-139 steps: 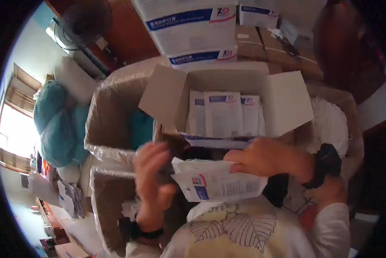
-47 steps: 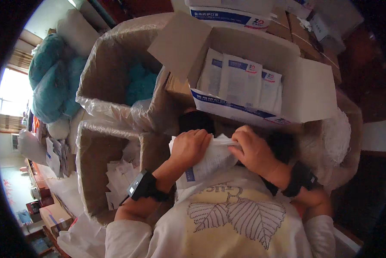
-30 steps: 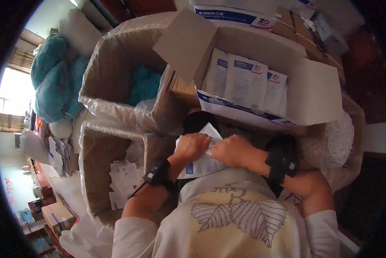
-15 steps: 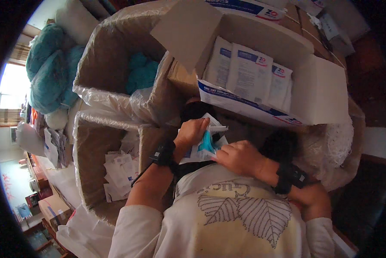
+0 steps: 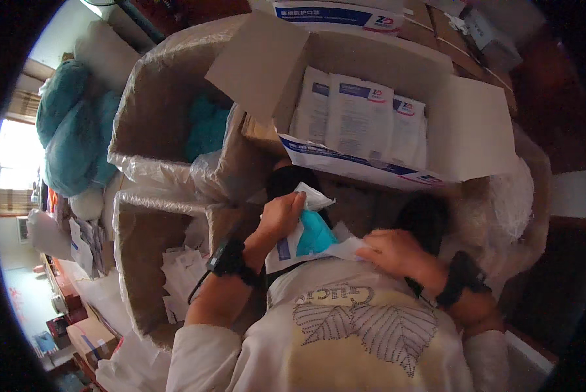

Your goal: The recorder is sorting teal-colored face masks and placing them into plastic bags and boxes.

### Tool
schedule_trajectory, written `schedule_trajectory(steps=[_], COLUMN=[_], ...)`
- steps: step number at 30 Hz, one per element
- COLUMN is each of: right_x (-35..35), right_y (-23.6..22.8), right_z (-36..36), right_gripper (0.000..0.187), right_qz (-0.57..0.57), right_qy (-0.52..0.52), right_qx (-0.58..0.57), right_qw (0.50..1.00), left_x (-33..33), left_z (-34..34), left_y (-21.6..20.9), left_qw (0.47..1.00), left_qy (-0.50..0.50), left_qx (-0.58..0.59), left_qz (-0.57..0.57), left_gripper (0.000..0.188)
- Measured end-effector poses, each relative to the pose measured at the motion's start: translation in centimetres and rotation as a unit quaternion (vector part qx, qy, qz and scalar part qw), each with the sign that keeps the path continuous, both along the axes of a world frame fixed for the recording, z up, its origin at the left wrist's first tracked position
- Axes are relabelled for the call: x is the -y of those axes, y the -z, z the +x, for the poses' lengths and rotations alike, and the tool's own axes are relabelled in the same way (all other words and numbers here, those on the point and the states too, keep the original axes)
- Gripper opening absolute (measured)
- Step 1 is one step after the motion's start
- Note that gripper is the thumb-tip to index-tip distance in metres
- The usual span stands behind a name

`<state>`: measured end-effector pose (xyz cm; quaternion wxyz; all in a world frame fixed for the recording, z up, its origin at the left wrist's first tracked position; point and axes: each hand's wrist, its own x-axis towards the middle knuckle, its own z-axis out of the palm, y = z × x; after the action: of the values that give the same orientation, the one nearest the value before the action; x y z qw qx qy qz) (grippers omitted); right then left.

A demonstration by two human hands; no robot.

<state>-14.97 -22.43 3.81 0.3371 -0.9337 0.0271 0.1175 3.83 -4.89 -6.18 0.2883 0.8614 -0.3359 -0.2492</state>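
In front of my chest, a white and blue packet (image 5: 281, 255) is torn or peeled open. A teal piece of folded material (image 5: 316, 234) shows inside it, perhaps fabric. My left hand (image 5: 281, 217) is closed on the packet's upper left side. With its fingers closed, my right hand (image 5: 394, 251), slightly blurred, grips the packet's pale film (image 5: 345, 248) on the right side. Both wrists wear black strapped devices. Part of the packet is hidden behind my left fingers.
Ahead stands an open carton (image 5: 466, 117) with several upright white packets (image 5: 358, 114). To the left, a plastic-lined box (image 5: 149, 111) contains teal material (image 5: 205, 127); a nearer lined box (image 5: 136, 261) holds discarded-looking white packets (image 5: 183, 271). Teal bundles (image 5: 71, 144) are piled far left.
My right hand has moved right, drawing the film away from the packet. More of the teal material is uncovered. The left hand stays on the packet. The whole view has shifted slightly.
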Motion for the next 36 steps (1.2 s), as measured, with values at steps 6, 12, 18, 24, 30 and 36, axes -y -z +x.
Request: schedule_trajectory(steps=[6,12,18,24,30,36], right_x=[0.6,-0.6,-2.1,-0.2,3.5,0.8], right_y=[-4.1,-0.7,0.6,-1.0,-0.7,-8.3], right_z=[5.9,7.6,4.0,0.9,-0.7,4.6], right_gripper=[0.03,0.013,0.012,0.013,0.02,0.028], right_qz=[-0.03,-0.099,0.013,0.026,0.025,0.093], right_qy=[0.014,-0.205,-0.173,-0.118,0.052,0.062], right_qx=[0.215,0.229,0.205,0.202,0.14,0.174], right_qw=[0.976,0.946,0.963,0.972,0.989,0.978], left_x=[1.4,0.4,-3.0,-4.1,-1.0,1.5], left_z=[-0.3,-0.6,-1.7,0.1,0.7,-1.2], left_y=[-7.6,-7.1,0.1,1.5,-6.2,-9.8], left_qw=[0.977,0.988,0.954,0.939,0.97,0.941], left_qy=[0.16,0.093,-0.13,-0.199,-0.052,0.036], left_qx=[0.113,-0.009,-0.236,-0.178,0.105,0.256], left_qz=[-0.083,-0.124,-0.129,-0.218,-0.213,-0.22], left_gripper=[0.028,0.032,0.041,0.04,0.028,0.016])
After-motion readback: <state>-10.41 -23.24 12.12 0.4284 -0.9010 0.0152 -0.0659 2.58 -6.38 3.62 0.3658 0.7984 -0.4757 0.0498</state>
